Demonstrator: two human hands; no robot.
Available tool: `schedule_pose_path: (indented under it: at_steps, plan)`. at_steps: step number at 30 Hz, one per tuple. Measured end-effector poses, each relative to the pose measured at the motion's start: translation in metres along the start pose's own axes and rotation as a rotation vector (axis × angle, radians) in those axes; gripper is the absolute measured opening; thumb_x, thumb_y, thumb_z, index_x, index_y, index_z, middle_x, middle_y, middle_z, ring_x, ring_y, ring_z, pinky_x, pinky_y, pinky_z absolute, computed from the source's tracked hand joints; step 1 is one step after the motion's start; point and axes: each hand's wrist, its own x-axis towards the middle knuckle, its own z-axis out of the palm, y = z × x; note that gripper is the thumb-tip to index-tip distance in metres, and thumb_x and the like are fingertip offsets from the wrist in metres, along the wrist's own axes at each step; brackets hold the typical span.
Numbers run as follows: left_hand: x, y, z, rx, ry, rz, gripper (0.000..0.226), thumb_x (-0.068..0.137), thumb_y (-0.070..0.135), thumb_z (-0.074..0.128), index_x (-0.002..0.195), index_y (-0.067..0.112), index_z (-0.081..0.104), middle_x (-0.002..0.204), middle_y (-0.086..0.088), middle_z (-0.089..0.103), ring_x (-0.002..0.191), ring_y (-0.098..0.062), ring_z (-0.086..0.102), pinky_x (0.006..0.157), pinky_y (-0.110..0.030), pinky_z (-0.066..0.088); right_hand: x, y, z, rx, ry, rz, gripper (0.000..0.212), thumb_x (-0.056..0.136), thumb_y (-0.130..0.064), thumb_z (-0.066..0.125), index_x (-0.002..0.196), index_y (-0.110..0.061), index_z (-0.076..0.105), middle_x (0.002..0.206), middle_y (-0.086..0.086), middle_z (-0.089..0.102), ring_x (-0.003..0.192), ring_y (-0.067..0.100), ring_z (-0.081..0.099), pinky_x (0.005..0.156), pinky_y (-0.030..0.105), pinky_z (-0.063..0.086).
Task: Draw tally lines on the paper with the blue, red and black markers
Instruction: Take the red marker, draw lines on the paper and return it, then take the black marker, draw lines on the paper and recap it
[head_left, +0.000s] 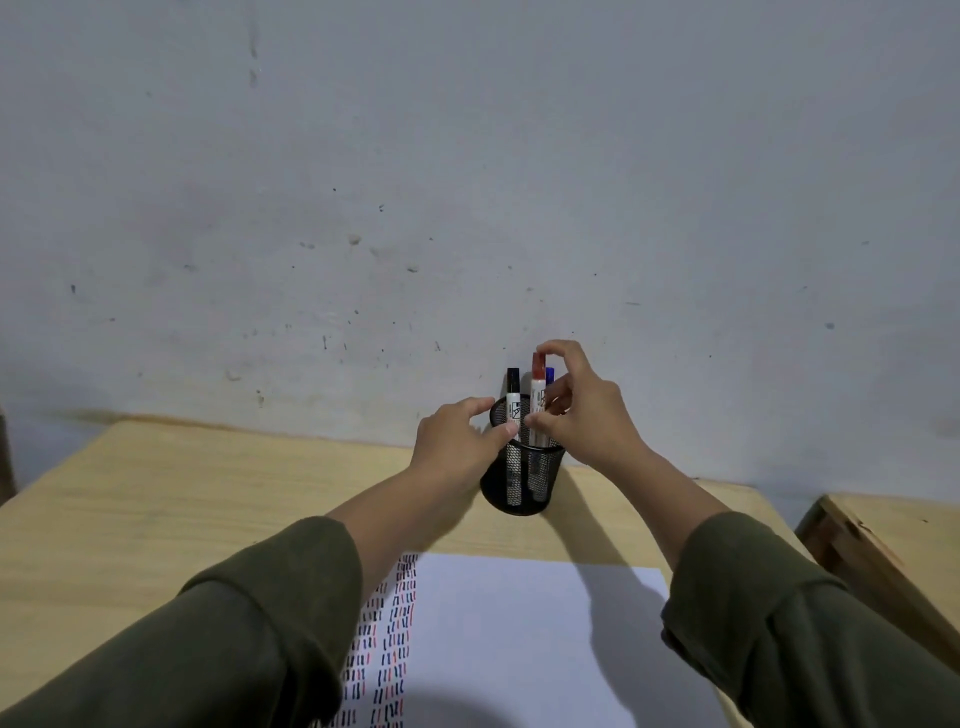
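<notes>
A black mesh pen cup (524, 480) stands on the wooden table near the wall. In it stand a black marker (514, 395), a red marker (536, 387) and a blue marker (550, 375), the blue one mostly hidden behind the red. My left hand (457, 441) grips the cup's left rim and side. My right hand (582, 405) pinches the red marker, forefinger on its cap and thumb on its white barrel. A white sheet of paper (519, 634) lies near me, with columns of blue, red and black tally lines (387, 644) on its left part.
The light wooden table (182, 499) meets a scuffed grey wall (467, 182) at its far edge. A second wooden piece of furniture (883, 545) stands to the right, past a narrow gap. My dark green sleeves cover the paper's near corners.
</notes>
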Motion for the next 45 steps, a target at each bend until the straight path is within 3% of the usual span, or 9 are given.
schedule_pose_path:
  at_steps: [6, 9, 19, 26, 31, 36, 38, 42, 45]
  plan:
    - [-0.001, -0.001, 0.003, -0.056, 0.020, 0.000, 0.050, 0.086, 0.034, 0.063, 0.133, 0.021, 0.053, 0.138, -0.003, 0.055, 0.130, -0.019, 0.047, 0.098, -0.025, 0.036, 0.002, 0.006, 0.003, -0.072, 0.010, -0.009, 0.046, 0.074, -0.006, 0.073, 0.115, -0.017, 0.054, 0.083, 0.003, 0.060, 0.069, 0.015, 0.057, 0.059, 0.009, 0.040]
    - [0.000, -0.002, 0.004, -0.091, 0.024, -0.006, 0.048, 0.086, 0.033, 0.063, 0.132, 0.022, 0.054, 0.136, -0.002, 0.056, 0.129, -0.019, 0.047, 0.091, -0.021, 0.034, 0.007, 0.006, 0.003, -0.143, 0.049, -0.040, 0.046, 0.078, -0.013, 0.071, 0.121, -0.021, 0.057, 0.093, 0.003, 0.053, 0.074, 0.014, 0.052, 0.069, 0.021, 0.042]
    - [-0.001, -0.002, 0.005, -0.129, 0.029, -0.025, 0.049, 0.086, 0.032, 0.063, 0.133, 0.022, 0.053, 0.136, 0.000, 0.057, 0.123, -0.017, 0.053, 0.083, -0.017, 0.032, 0.020, -0.002, 0.003, -0.246, -0.105, -0.016, 0.037, 0.092, -0.024, 0.055, 0.129, -0.031, 0.054, 0.098, 0.002, 0.037, 0.087, 0.017, 0.049, 0.079, 0.032, 0.045]
    - [-0.004, -0.005, 0.007, -0.150, 0.068, -0.033, 0.050, 0.084, 0.038, 0.064, 0.130, 0.022, 0.055, 0.135, 0.000, 0.055, 0.127, -0.017, 0.048, 0.087, -0.019, 0.032, 0.003, -0.012, 0.004, -0.011, -0.064, -0.028, 0.031, 0.079, -0.015, 0.070, 0.104, -0.021, 0.053, 0.085, 0.002, 0.055, 0.068, 0.011, 0.052, 0.059, 0.019, 0.038]
    - [-0.011, 0.004, -0.004, -0.205, 0.148, 0.011, 0.039, 0.087, 0.039, 0.060, 0.121, 0.022, 0.061, 0.129, 0.004, 0.061, 0.124, -0.014, 0.051, 0.096, -0.022, 0.036, -0.004, -0.027, -0.008, 0.227, 0.121, -0.002, 0.039, 0.082, -0.006, 0.065, 0.103, -0.032, 0.044, 0.089, 0.001, 0.056, 0.078, 0.024, 0.067, 0.065, 0.019, 0.049]
    - [-0.026, 0.030, -0.033, -0.325, 0.223, 0.116, 0.026, 0.089, 0.038, 0.056, 0.110, 0.026, 0.067, 0.112, 0.011, 0.067, 0.112, -0.006, 0.058, 0.096, -0.023, 0.040, -0.012, -0.068, -0.045, 0.495, 0.314, -0.069, 0.042, 0.084, -0.008, 0.064, 0.104, -0.038, 0.042, 0.096, 0.011, 0.061, 0.079, 0.033, 0.069, 0.080, 0.033, 0.055]
    - [-0.037, 0.042, -0.045, -0.412, 0.204, 0.156, 0.026, 0.091, 0.036, 0.054, 0.112, 0.026, 0.066, 0.107, 0.014, 0.066, 0.110, -0.005, 0.058, 0.096, -0.022, 0.041, -0.025, -0.083, -0.054, 0.604, 0.263, -0.052, 0.041, 0.085, -0.007, 0.065, 0.108, -0.032, 0.043, 0.088, 0.009, 0.061, 0.077, 0.029, 0.068, 0.080, 0.034, 0.055]
    - [-0.078, 0.055, -0.060, -0.591, 0.026, 0.175, 0.028, 0.096, 0.028, 0.046, 0.119, 0.023, 0.062, 0.111, 0.010, 0.065, 0.107, -0.003, 0.056, 0.091, -0.020, 0.041, -0.071, -0.104, -0.053, 0.737, 0.060, 0.029, 0.036, 0.085, -0.006, 0.066, 0.110, -0.020, 0.045, 0.086, 0.010, 0.070, 0.069, 0.014, 0.068, 0.063, 0.021, 0.053]
    - [-0.111, 0.053, -0.062, -0.616, -0.057, 0.173, 0.022, 0.097, 0.026, 0.045, 0.111, 0.028, 0.063, 0.104, 0.012, 0.068, 0.091, 0.005, 0.062, 0.071, -0.009, 0.046, -0.108, -0.115, -0.046, 0.775, -0.036, 0.074, 0.035, 0.084, -0.005, 0.066, 0.112, -0.013, 0.047, 0.081, 0.008, 0.071, 0.065, 0.011, 0.067, 0.057, 0.018, 0.050]
